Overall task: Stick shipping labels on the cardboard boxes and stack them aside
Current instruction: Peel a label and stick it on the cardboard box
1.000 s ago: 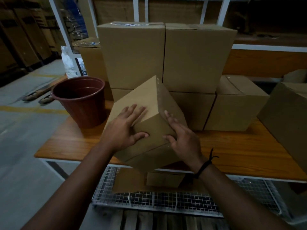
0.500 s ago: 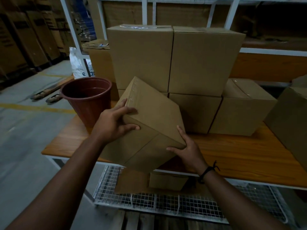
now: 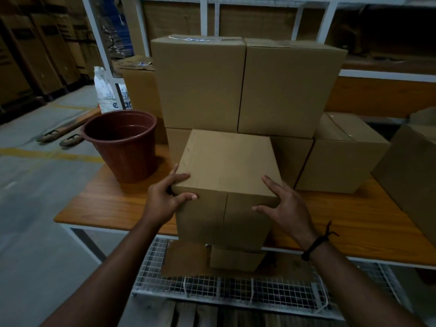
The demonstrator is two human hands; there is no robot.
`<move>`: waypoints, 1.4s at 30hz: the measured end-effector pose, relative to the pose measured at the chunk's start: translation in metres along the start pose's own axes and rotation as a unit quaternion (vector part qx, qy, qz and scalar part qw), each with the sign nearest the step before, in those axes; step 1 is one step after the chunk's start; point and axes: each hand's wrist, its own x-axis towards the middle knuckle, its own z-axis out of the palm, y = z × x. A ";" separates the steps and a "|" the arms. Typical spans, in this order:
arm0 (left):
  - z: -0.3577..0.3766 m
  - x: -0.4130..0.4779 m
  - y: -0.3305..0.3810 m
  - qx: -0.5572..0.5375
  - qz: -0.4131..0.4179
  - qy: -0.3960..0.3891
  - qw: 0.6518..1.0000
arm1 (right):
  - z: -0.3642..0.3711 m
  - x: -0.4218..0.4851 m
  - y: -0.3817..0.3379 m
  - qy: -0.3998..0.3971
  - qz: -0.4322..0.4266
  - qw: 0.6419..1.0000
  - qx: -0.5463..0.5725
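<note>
A plain cardboard box [image 3: 226, 166] sits upright at the front edge of the wooden table [image 3: 113, 204], its front face hanging slightly over the edge. My left hand [image 3: 165, 197] grips its near left top corner, thumb on the front face and fingers on the top and side. My right hand [image 3: 283, 204] rests against the near right top corner with straight, spread fingers. No label shows on the faces I can see. Behind it stands a stack of larger cardboard boxes [image 3: 245, 86].
A brown plastic bucket [image 3: 122, 145] stands on the table's left. More boxes sit at the right [image 3: 342, 152] and far right [image 3: 410, 173]. Below the table, a wire shelf [image 3: 236, 286] carries a small box [image 3: 236, 258] and flat cardboard. A white sack [image 3: 106, 93] leans behind the bucket.
The box has turned from tilted on its corner to upright and square on the table edge. Both hands shifted to its near top corners; my right hand's fingers have straightened.
</note>
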 end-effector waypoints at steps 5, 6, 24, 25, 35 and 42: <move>0.005 -0.006 -0.005 0.012 -0.012 -0.036 0.999 | 0.007 -0.006 0.010 -0.006 0.032 0.999 -0.002; 0.004 -0.004 -0.005 0.046 -0.005 -0.040 0.998 | 0.008 -0.006 0.009 -0.001 0.035 0.999 -0.002; 0.120 0.048 0.078 0.529 0.156 -0.334 0.764 | 0.061 -0.029 0.036 0.051 0.095 0.962 0.251; 0.124 0.048 0.081 0.535 0.150 -0.339 0.759 | 0.064 -0.030 0.035 0.057 0.093 0.964 0.245; 0.110 0.057 0.097 0.565 0.163 -0.333 0.737 | 0.065 -0.025 0.012 0.107 0.012 0.975 0.194; 0.081 0.068 0.103 0.563 0.160 -0.298 0.754 | 0.070 -0.016 0.018 0.074 -0.013 0.975 0.208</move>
